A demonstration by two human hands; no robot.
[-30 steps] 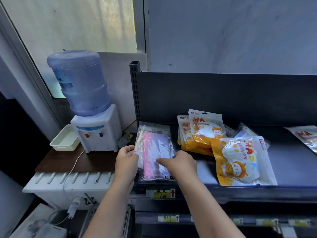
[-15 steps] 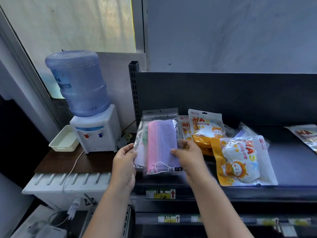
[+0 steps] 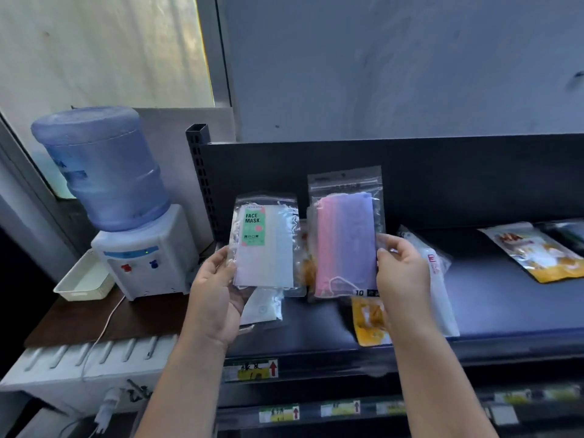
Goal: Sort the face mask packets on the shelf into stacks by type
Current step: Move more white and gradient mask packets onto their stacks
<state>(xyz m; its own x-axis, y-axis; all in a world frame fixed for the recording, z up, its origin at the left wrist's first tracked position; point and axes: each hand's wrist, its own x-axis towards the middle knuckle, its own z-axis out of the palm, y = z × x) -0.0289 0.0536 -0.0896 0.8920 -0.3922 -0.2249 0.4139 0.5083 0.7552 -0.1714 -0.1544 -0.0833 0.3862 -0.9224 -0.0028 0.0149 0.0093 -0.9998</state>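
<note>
Dark metal shelf [image 3: 505, 298] across the right half, from 3 to 6 o'clock, carrying loose mask packets. At 9 o'clock, a water dispenser [image 3: 143, 251] with a blue bottle [image 3: 101, 165], standing on a brown tabletop [image 3: 76, 320] beside a white tray [image 3: 83, 278]. At 3 o'clock on the shelf, an orange-and-white packet [image 3: 537, 252] lying flat. Near centre, raised upright above the shelf: a clear packet of pink and purple masks [image 3: 346, 245], pinched at its right edge by the right hand [image 3: 403, 273]; just beside it at 9 o'clock, apart, a clear packet labelled FACE MASK [image 3: 265, 241], gripped at its lower left edge by the left hand [image 3: 215, 295]. Below the right hand, at 6 o'clock, a yellow packet [image 3: 368, 320] flat on the shelf.
</note>
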